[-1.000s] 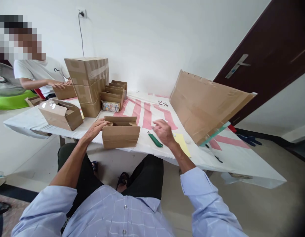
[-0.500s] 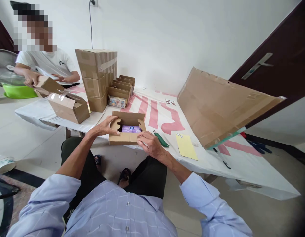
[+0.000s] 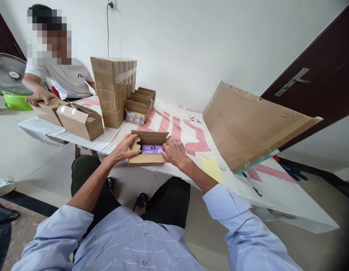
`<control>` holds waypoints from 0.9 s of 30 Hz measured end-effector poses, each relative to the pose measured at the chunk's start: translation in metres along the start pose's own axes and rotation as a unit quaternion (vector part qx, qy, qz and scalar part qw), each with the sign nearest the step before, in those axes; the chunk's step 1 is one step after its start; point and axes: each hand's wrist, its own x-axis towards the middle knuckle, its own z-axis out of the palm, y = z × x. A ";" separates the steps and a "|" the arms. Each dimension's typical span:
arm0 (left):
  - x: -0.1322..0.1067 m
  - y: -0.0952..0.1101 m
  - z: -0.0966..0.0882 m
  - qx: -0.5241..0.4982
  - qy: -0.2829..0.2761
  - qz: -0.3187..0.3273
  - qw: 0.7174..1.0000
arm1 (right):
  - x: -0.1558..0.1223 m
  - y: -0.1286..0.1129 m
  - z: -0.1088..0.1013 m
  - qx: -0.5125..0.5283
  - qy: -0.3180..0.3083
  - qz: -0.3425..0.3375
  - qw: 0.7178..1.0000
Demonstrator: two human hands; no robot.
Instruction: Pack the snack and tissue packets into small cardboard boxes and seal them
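An open cardboard box (image 3: 146, 161) sits at the table's near edge with its lid flaps raised. Inside it lies a purple soft pack (image 3: 151, 149), perhaps wipes or tissues. My left hand (image 3: 125, 148) is closed around the box's left end, thumb on the inner flap. At the right end, my right hand (image 3: 176, 152) grips the box wall and flap, its fingertips beside the pack. That hand hides the box's right corner.
A stack of taped cartons (image 3: 114, 92) and a row of open boxes (image 3: 140, 103) stand behind. An open-topped carton (image 3: 80, 122) is at left, near a co-worker's hand (image 3: 41, 97) on another box. A yellow paper (image 3: 212, 169) and large cardboard sheet (image 3: 253, 124) are at right.
My right hand has shifted from the front flap to the box's right end. The green-handled tool is now hidden behind it. The co-worker's box has been lowered onto the table.
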 end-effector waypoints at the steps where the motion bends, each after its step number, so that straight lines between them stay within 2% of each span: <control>1: -0.003 0.003 0.001 -0.006 0.003 0.006 1.000 | 0.004 0.002 0.000 -0.003 -0.015 -0.001 1.000; 4: -0.011 0.011 0.005 -0.027 0.006 0.011 1.000 | 0.021 0.002 0.000 -0.013 -0.101 -0.009 0.995; 7: -0.016 0.010 0.005 -0.049 0.000 0.007 0.999 | 0.043 0.000 0.002 -0.009 -0.199 0.004 0.980; 10: -0.019 -0.005 0.000 -0.096 -0.016 0.002 0.995 | 0.063 -0.001 0.004 0.005 -0.236 0.021 0.972; 14: -0.026 -0.037 -0.003 -0.210 -0.064 0.017 0.975 | 0.078 0.000 0.006 0.028 -0.265 0.019 0.964; 16: -0.030 -0.048 0.000 -0.208 -0.071 0.020 0.975 | 0.079 0.001 0.005 0.048 -0.270 0.007 0.962; 20: -0.032 -0.054 0.016 -0.156 -0.035 0.011 0.987 | 0.073 0.002 0.000 0.092 -0.256 -0.016 0.962; 24: -0.023 -0.056 0.024 -0.165 -0.022 0.023 0.986 | 0.066 0.013 -0.012 0.127 -0.206 -0.019 0.970; 27: -0.012 -0.063 0.022 -0.169 -0.031 0.019 0.985 | 0.060 0.032 -0.027 0.202 -0.131 -0.004 0.971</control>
